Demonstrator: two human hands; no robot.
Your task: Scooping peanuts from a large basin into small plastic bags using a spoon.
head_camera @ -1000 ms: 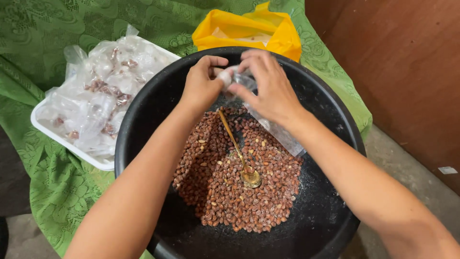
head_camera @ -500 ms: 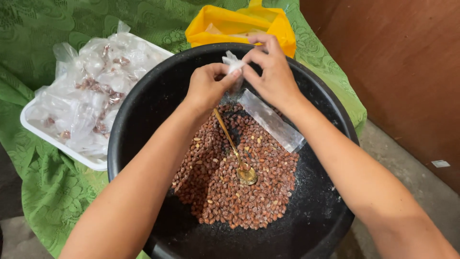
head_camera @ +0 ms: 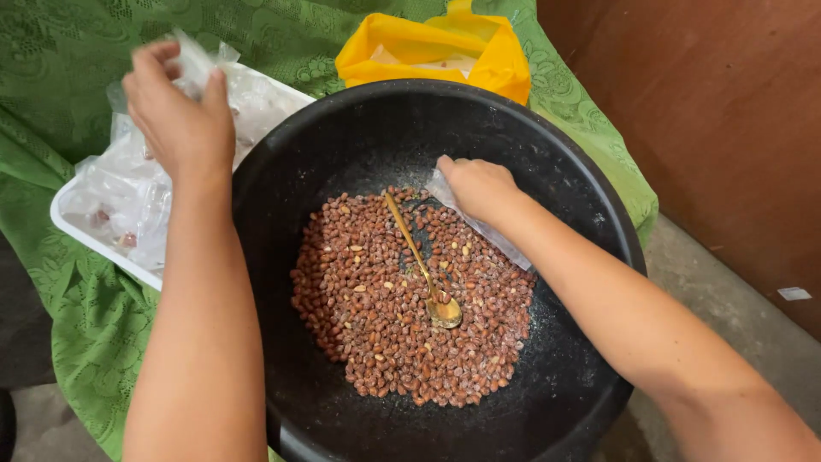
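A big black basin [head_camera: 564,162] holds a heap of reddish-brown peanuts [head_camera: 385,316] with a gold spoon [head_camera: 428,274] lying in them. My right hand [head_camera: 475,184] rests inside the basin at the far edge of the heap, fingers closed on a stack of clear plastic bags [head_camera: 496,239] that lies under my wrist. Over the white tray [head_camera: 103,248] at the left, my left hand [head_camera: 180,115] is shut on a small clear bag [head_camera: 192,56]. Several filled clear packets [head_camera: 128,192] are piled in the tray.
A green lace-patterned cloth [head_camera: 77,334] covers the table under the tray and basin. Behind the basin sits a yellow plastic bag [head_camera: 428,47]. A brown wooden wall [head_camera: 718,111] stands at the right, with grey floor [head_camera: 684,257] below it.
Both hands were together over the basin's far side, working on one small bag. My left hand has carried the bag left over the tray, while my right hand dropped onto the stack of bags.
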